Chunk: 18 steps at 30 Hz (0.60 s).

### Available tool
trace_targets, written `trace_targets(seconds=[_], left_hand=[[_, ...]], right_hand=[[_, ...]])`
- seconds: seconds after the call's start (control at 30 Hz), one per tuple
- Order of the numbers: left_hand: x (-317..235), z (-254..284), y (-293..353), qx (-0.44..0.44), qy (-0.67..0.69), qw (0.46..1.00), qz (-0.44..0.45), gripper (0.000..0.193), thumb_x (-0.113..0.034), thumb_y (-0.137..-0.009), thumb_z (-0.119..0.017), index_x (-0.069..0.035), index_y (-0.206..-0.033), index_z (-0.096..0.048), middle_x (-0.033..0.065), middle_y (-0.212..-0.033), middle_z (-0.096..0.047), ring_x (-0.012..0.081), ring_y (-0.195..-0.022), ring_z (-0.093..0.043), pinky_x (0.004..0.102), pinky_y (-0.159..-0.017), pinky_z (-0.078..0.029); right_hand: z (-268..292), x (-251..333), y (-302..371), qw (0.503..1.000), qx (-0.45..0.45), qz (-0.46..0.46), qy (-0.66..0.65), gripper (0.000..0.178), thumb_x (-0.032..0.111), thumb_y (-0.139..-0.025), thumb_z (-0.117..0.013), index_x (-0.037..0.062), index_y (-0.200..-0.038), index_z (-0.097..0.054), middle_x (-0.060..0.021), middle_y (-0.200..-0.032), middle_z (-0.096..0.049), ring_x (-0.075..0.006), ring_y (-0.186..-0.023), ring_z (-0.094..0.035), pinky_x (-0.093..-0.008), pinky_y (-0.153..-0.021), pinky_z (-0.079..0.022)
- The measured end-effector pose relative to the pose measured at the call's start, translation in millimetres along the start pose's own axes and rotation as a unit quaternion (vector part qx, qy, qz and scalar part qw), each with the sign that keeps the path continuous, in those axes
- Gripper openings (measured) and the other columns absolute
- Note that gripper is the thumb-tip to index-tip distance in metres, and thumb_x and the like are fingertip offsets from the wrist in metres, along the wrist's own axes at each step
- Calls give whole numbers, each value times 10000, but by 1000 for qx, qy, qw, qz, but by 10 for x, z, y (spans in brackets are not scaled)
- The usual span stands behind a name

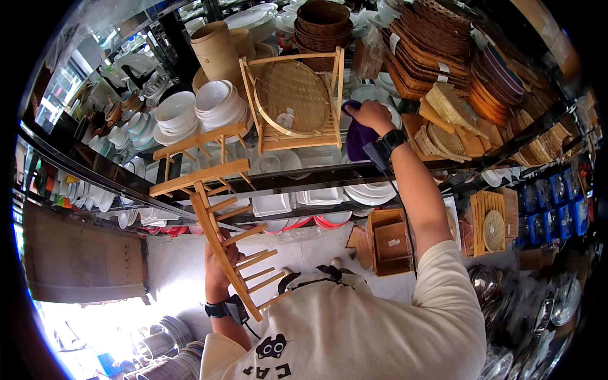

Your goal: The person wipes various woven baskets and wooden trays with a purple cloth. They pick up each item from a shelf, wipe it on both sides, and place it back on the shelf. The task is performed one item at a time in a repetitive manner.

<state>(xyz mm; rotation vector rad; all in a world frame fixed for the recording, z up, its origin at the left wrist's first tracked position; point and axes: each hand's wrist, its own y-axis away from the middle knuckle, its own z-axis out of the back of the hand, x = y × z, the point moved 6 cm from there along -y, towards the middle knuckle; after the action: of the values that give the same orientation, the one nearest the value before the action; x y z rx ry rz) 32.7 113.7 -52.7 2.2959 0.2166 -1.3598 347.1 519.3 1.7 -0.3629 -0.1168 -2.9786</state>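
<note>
At the left edge of the scene stands a brown cardboard panel [82, 253], and farther away and to its right, on the shelf, are stacks of white bowls [218, 98]. Nearer than these bowls, a pale wooden rack [206, 218] slants across the space in front of the shelf, its crossbar at the far end and its row of thin pegs pointing right. The left hand [232, 250] is closed around the rack's long bar, about midway along it; the bar passes in front of the hand and hides part of it, so how tightly every finger is wrapped I cannot tell. To the right of the rack's far end, up on the shelf, a round woven tray [292, 95] leans inside a wooden frame [339, 95]. Just right of that frame lies a purple cloth [361, 140]; the right hand [372, 116] is at its far end, fingers drawn in on the fabric with the thumb toward the left, while the rest of the cloth hangs nearer, below the hand. Beyond the hand to the right sit stacked brown wicker baskets [424, 54], and well below, on the floor, a brown wooden box [389, 244].
</note>
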Motion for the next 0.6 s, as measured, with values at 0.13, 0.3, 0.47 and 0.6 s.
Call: trace_targets(seconds=[0.13,0.3,0.47,0.6], left_hand=[[-65,-40,13,-3,-18,999,-36,161,-256,-1010,-468,-101,-966,-458,-47,-577,-374,63,-474,-418,249,-533,-516],[-68,177,179,-36,14,999,-29,159,-260,-1013,-459,-102,-1012,-449,-41,-593,-373,68,-490,-414,258,-544,-498],[-165,189,320,-61,0,997,-52,183,-288,-1019,-460,-105,-1026,-453,-39,-590,-369,70,-484,-408,258,-556,-495],[-195,201,395,-80,-27,995,-55,212,-311,-1018,-463,-99,-1025,-456,-38,-586,-370,70,-473,-407,255,-567,-504]], right_hand=[[-132,-181,-572,994,34,-39,-96,712,590,-902,-506,-60,-1162,-634,-273,-1207,-614,-396,-1124,-595,-434,-942,-468],[-298,-102,-1027,999,-2,1,-37,579,533,-877,-566,-4,-1050,-694,-214,-1080,-668,-371,-988,-640,-441,-852,-504],[-342,-147,-1130,994,-104,20,32,615,606,-822,-622,2,-875,-727,-203,-889,-702,-360,-845,-676,-448,-752,-537],[-224,-26,-642,993,-108,-48,-1,623,603,-839,-597,59,-1131,-677,-219,-1359,-512,-404,-1191,-530,-534,-912,-463]])
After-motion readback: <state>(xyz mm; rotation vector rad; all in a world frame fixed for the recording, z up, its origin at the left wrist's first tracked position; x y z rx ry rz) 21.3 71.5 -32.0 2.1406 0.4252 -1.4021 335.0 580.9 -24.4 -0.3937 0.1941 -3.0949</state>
